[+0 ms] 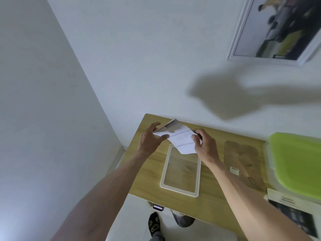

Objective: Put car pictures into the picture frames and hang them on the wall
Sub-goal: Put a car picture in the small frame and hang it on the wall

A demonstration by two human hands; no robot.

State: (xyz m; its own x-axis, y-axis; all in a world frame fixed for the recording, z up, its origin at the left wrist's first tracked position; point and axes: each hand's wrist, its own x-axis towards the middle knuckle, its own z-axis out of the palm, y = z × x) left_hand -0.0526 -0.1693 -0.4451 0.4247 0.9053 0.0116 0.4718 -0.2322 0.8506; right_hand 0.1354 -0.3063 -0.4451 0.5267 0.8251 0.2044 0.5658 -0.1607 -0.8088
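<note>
The empty frame (180, 171) lies flat on the worktop (149, 171), long axis running away from the person. Just beyond its far end, the left hand (149, 141) and right hand (203, 145) pinch the picture (180, 138) by opposite edges, skewed across that axis.

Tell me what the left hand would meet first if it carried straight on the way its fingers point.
The left hand already pinches the sheet of paper and points toward the right hand. Going on, it would probably crumple the paper, then meet that hand; depth is unclear.
</note>
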